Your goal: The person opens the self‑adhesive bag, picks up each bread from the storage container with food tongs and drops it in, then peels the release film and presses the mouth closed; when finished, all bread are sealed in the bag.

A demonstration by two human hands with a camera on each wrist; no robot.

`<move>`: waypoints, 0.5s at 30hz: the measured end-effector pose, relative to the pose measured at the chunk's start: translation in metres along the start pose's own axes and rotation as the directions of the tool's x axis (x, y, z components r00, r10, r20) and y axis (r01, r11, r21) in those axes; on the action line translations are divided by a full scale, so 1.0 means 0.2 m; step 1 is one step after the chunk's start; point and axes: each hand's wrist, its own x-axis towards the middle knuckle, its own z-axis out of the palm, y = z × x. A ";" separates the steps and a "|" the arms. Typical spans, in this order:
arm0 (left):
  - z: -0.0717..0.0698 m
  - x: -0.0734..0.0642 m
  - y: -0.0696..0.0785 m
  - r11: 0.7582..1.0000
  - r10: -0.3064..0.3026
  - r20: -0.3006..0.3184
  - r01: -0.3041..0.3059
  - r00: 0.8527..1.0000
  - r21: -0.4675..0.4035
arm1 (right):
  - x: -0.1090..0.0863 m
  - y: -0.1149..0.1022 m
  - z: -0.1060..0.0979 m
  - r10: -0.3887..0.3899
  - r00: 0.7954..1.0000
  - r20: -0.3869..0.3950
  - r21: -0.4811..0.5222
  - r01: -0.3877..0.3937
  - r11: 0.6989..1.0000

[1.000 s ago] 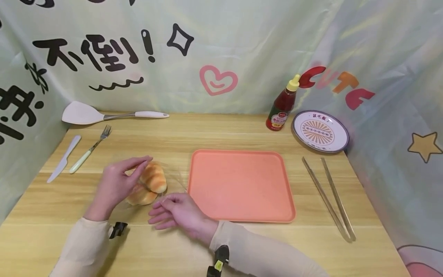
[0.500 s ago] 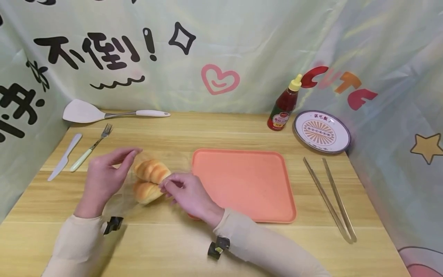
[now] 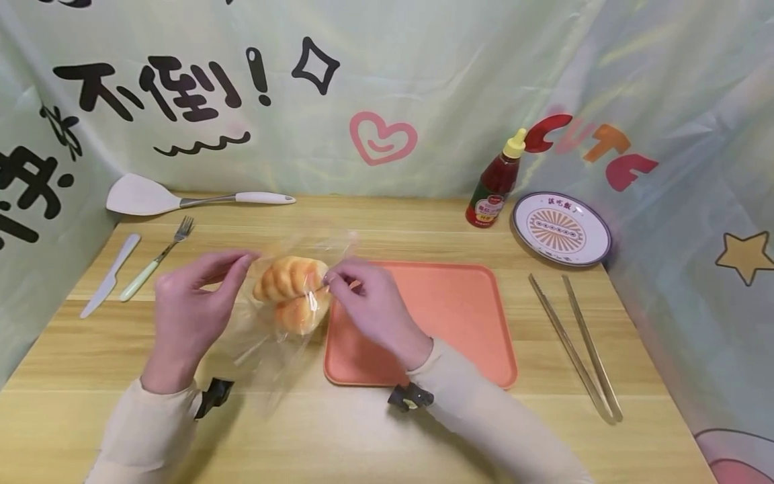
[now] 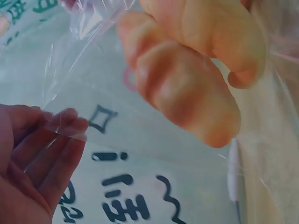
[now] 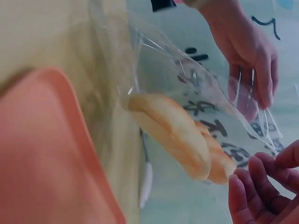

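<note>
Left of centre, my left fingers (image 3: 232, 279) and right fingers (image 3: 342, 288) pinch the clear bag (image 3: 256, 343), whose slippery film could slide loose, dropping the rolls (image 3: 289, 278).

Left hand (image 3: 195, 296), one: thumb-to-finger pinch. Right hand (image 3: 379, 302), one: same pinch, apart from left. Forearms (image 3: 142, 433), two: behind hands.

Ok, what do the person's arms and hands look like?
The left sleeve and right sleeve are long and cream. The left hand and right hand are ungloved. The left wrist device is small and black; the right wrist device, also black, shows a pale patch.
</note>
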 end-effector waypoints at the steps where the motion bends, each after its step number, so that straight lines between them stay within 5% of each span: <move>1: 0.01 0.01 0.02 1.000 -0.002 -0.007 0.002 1.000 -0.008 | 0.00 0.00 -0.02 -0.005 1.000 -0.013 -0.003 0.004 1.000; 15: 0.13 0.04 0.24 0.982 -0.052 -0.050 0.042 0.997 -0.185 | 0.00 -0.03 -0.28 -0.050 0.986 -0.158 -0.009 0.049 0.999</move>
